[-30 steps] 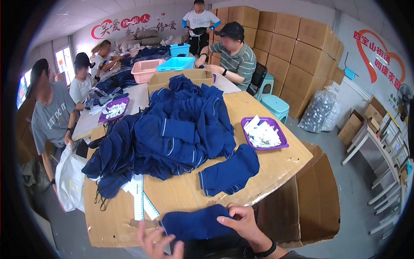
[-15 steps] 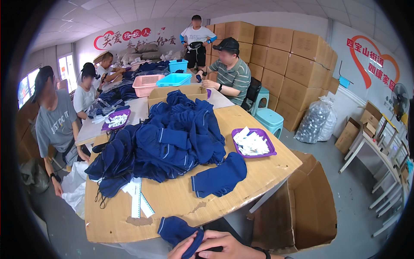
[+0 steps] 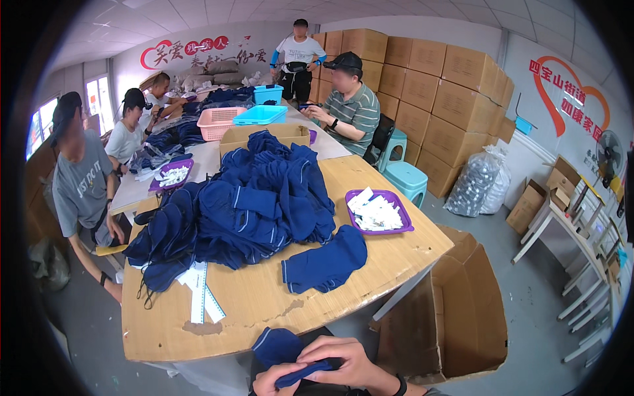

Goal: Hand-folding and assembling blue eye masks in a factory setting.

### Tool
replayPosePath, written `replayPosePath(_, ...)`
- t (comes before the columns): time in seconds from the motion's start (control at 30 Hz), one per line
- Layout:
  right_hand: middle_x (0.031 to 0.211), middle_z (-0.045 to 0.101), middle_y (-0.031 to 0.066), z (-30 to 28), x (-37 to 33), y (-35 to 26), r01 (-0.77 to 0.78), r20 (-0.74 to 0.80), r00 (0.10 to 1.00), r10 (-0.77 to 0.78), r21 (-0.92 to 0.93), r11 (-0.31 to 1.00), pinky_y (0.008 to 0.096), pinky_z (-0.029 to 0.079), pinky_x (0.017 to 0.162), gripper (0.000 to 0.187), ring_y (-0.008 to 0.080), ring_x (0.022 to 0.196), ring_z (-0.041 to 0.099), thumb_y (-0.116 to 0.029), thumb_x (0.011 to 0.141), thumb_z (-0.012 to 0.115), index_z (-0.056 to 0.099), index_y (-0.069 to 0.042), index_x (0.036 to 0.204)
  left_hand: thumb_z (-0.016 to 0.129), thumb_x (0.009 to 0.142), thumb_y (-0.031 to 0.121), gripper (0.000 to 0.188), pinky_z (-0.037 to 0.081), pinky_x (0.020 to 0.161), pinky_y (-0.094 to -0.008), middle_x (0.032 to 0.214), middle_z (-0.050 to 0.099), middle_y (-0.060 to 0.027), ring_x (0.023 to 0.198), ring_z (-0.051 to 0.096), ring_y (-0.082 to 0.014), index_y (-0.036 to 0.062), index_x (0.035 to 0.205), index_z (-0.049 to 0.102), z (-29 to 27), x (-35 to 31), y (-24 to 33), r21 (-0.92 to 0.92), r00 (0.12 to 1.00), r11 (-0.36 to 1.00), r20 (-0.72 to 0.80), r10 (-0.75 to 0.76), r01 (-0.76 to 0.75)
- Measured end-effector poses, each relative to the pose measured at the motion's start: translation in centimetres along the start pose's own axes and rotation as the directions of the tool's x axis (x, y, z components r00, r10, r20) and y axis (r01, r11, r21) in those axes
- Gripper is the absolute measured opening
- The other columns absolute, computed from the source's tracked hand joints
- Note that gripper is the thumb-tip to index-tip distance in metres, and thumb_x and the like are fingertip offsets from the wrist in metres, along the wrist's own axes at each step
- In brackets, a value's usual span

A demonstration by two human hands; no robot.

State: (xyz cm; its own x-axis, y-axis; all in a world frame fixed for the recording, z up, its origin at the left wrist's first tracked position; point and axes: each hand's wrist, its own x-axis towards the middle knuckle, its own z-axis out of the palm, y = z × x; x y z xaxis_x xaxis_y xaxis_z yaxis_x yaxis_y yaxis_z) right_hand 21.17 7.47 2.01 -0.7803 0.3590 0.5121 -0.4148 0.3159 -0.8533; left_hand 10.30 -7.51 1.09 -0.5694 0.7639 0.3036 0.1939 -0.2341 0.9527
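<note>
A worker's two hands close on a small navy garment point(image 3: 285, 348) at the near edge of a wooden table point(image 3: 277, 310), low in the head view. The right hand point(image 3: 347, 363) lies over the cloth with fingers curled, pinching a folded strip of it; the left hand point(image 3: 281, 381), partly cut off by the frame's lower edge, grips the same fold from beneath, so how far it is shut cannot be told exactly. One rounded end of the garment, edged with a pale stripe, sticks up just above the left hand.

Beyond the hands, farther up the table, lies a single navy piece point(image 3: 325, 261), and behind it a large heap of the same blue clothing point(image 3: 244, 204). Up and to the right of the right hand stands a purple tray point(image 3: 403, 221) of white slips; up and to the left lie white paper strips point(image 3: 201, 297). An open carton point(image 3: 456, 317) stands just right of the right hand.

Done well, the fold would seem to call for both hands keeping the cloth taut and its striped edges matched, with the work resting against the table edge rather than hanging free.
</note>
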Motion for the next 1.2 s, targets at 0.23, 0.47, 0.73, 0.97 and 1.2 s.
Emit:
replayPosePath(0.23,0.094,0.07,0.0152,-0.3,0.0,0.4,-0.038,-0.077,0.996,0.036,-0.02,0.999,0.0277,0.052,0.071,0.018,0.0219,0.082,0.068,0.001,0.074,0.079,0.073,0.005,0.091,0.054,0.094,0.033,0.044,0.05,0.088,-0.0339,0.101,0.069,-0.0164,0.096,0.066,-0.0241,-0.0067,0.107,0.066,0.6,0.9,0.5,-0.14,0.999,0.99,-0.032,0.023,-0.027)
replayPosePath(0.47,0.089,0.069,0.0138,0.3,1.1,0.6,-0.081,-0.11,0.991,0.076,-0.036,0.996,0.0294,0.052,0.069,0.015,0.0225,0.078,0.067,-0.004,0.076,0.079,0.073,0.002,0.088,0.051,0.096,0.033,0.043,0.049,0.087,-0.0344,0.101,0.069,-0.0165,0.094,0.065,-0.0256,-0.0063,0.105,0.066,-0.3,1.0,-1.0,0.014,0.995,0.996,-0.035,-0.093,0.093)
replayPosePath(0.73,0.087,0.07,0.013,-0.1,1.8,1.9,-0.031,-0.033,0.999,0.03,-0.043,0.999,0.0265,0.052,0.065,0.017,0.0192,0.075,0.067,0.0,0.076,0.079,0.072,0.003,0.091,0.044,0.098,0.029,0.039,0.046,0.082,-0.034,0.094,0.064,-0.0171,0.088,0.06,-0.0252,-0.0058,0.093,0.061,-0.8,1.6,-2.5,-0.192,0.996,0.979,-0.053,-0.072,0.061)
replayPosePath(0.97,0.081,0.069,0.0109,0.0,1.0,2.8,-0.117,-0.035,0.993,0.115,-0.072,0.991,0.0254,0.049,0.061,0.019,0.0172,0.069,0.065,-0.002,0.076,0.079,0.071,0.002,0.093,0.045,0.099,0.027,0.036,0.044,0.077,-0.0295,0.087,0.06,-0.0092,0.084,0.055,-0.0178,-0.0053,0.093,0.06,-0.9,1.4,-4.6,0.022,0.989,0.988,0.001,-0.15,0.15)
replayPosePath(1.2,0.075,0.069,0.0112,-0.1,0.8,2.0,-0.274,0.006,0.961,0.278,-0.149,0.95,0.0306,0.051,0.061,0.016,0.0218,0.066,0.066,-0.012,0.077,0.079,0.072,-0.001,0.084,0.049,0.095,0.024,0.03,0.045,0.074,-0.0304,0.086,0.061,-0.0086,0.08,0.054,-0.0159,-0.0034,0.09,0.061,-0.8,0.8,-5.9,-0.069,0.99,0.996,-0.121,-0.07,0.062)
